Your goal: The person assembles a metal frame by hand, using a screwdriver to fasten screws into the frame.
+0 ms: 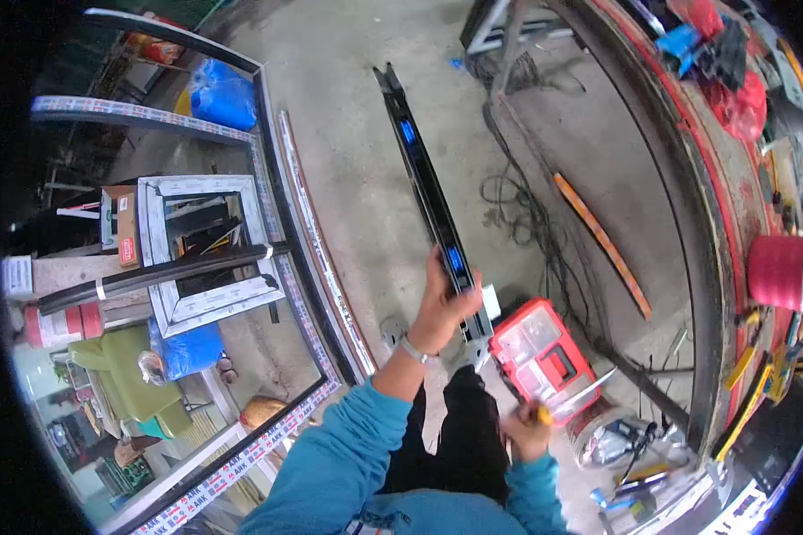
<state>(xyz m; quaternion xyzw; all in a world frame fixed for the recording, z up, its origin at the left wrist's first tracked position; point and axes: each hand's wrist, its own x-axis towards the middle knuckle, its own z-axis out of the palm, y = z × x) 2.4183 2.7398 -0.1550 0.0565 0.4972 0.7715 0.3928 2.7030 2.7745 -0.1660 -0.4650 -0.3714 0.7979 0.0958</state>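
Note:
My left hand is closed around a long black profile bar near its lower end. The bar reaches away from me over the concrete floor, with blue stickers along its face and a forked far tip. Low on the right, my right hand is closed on a yellow-handled tool. A pale, blade-like strip runs up and right from that tool, but blur hides its exact kind. Just beyond the right hand sits a red organizer case with a clear lid.
Large window frames with printed film stand on the left, beside a smaller white frame. A workbench with tools and a pink roll lines the right. Cables and an orange strip lie on the floor.

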